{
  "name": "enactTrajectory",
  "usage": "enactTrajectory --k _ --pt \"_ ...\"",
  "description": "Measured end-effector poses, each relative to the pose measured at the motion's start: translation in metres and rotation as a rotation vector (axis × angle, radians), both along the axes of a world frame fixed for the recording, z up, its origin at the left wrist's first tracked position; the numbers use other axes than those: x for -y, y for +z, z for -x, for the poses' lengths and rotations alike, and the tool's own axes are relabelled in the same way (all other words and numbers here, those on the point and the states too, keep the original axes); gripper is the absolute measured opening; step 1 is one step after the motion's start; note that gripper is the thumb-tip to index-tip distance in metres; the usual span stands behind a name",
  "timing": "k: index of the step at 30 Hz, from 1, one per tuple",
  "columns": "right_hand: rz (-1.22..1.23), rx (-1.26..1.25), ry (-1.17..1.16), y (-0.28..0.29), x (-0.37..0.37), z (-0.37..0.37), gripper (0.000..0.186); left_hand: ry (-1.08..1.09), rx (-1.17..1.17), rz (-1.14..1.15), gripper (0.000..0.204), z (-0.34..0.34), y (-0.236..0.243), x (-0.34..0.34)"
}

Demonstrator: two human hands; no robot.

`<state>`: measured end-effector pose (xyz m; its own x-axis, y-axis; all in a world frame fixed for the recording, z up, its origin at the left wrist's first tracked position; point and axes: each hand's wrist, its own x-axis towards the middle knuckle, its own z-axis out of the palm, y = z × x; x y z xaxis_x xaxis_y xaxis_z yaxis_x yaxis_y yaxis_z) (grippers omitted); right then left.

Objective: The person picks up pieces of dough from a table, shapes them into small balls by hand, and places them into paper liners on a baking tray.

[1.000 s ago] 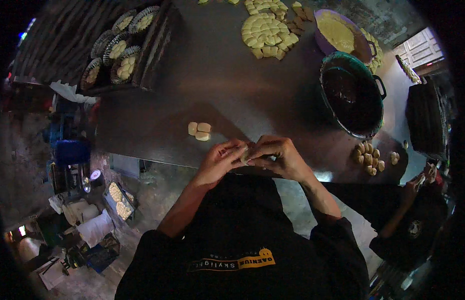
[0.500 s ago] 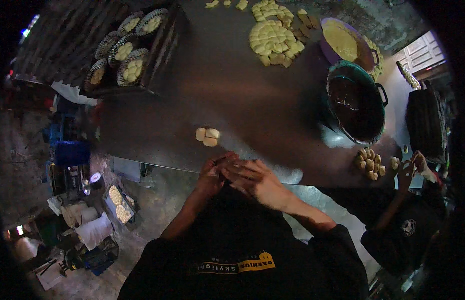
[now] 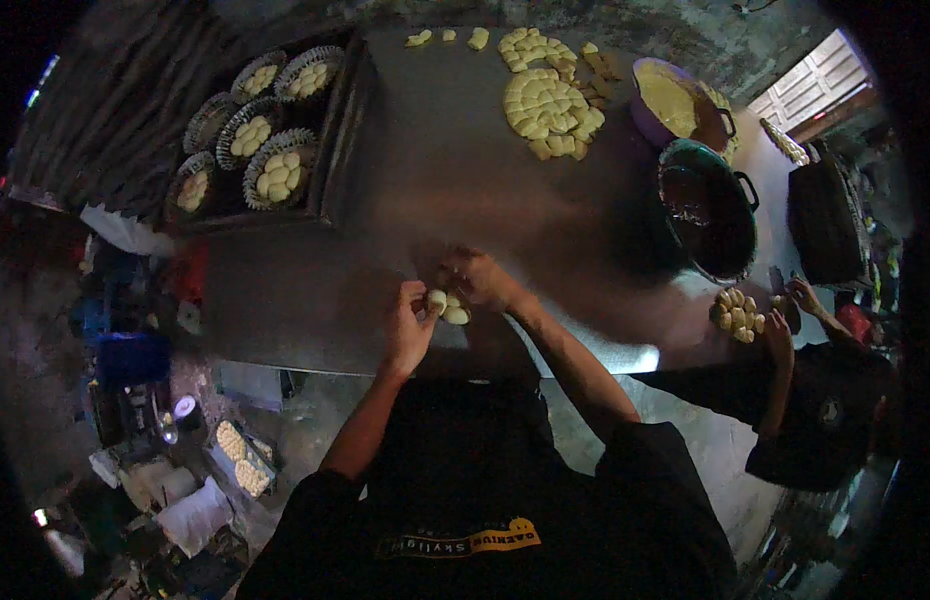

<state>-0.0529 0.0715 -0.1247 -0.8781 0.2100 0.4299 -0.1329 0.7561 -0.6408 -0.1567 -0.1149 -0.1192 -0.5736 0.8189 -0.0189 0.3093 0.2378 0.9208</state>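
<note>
A small cluster of pale dough balls (image 3: 454, 313) rests on the metal table close to its front edge. My left hand (image 3: 407, 332) pinches one dough ball (image 3: 437, 301) between thumb and fingers at the cluster's left side. Over the cluster's right and far side reaches my right hand (image 3: 483, 281), palm down; its fingers are smeared and partly in shadow, so what they hold, if anything, does not show.
A dark wooden crate (image 3: 335, 140) at the left holds fluted tins with dough pieces. Portioned dough (image 3: 545, 105) lies at the back. A purple bowl (image 3: 645, 115) and a dark green basin (image 3: 720, 250) stand right. A co-worker's hands (image 3: 785, 325) are beside more dough balls (image 3: 737, 315).
My hands were together near the table edge, short of the cluster. They have moved forward and parted; the left is now at the cluster with a dough ball, the right over its far side.
</note>
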Motion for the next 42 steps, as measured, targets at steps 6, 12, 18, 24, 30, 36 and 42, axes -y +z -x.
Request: enactTrajectory --k 6,12,18,24,30,36,42 --pt "0.231 0.202 0.000 0.022 0.012 -0.012 0.023 -0.119 0.258 0.000 0.037 0.012 -0.026 0.005" --pt "0.330 0.277 -0.507 -0.014 -0.102 -0.010 0.025 -0.130 -0.357 0.009 0.047 0.030 0.028 0.013" --pt "-0.104 0.196 -1.162 -0.016 -0.201 0.014 0.045 -0.034 -0.024 -0.003 0.050 0.053 0.047 0.037" --pt "0.407 -0.132 -1.014 -0.050 -0.240 -0.007 0.026 -0.014 0.431 -0.139 0.040 0.048 0.051 0.038" --pt "0.426 0.094 -0.848 0.008 -0.063 -0.055 0.021 -0.072 0.919 -0.047 0.035 0.025 0.057 0.009" --pt "0.516 0.005 -0.709 0.116 0.067 -0.084 0.029 -0.184 0.984 -0.152 0.029 -0.036 0.061 -0.040" --pt "0.393 -0.054 -0.758 0.145 0.045 -0.154 0.032 -0.358 0.484 -0.296 0.022 -0.099 0.106 -0.093"
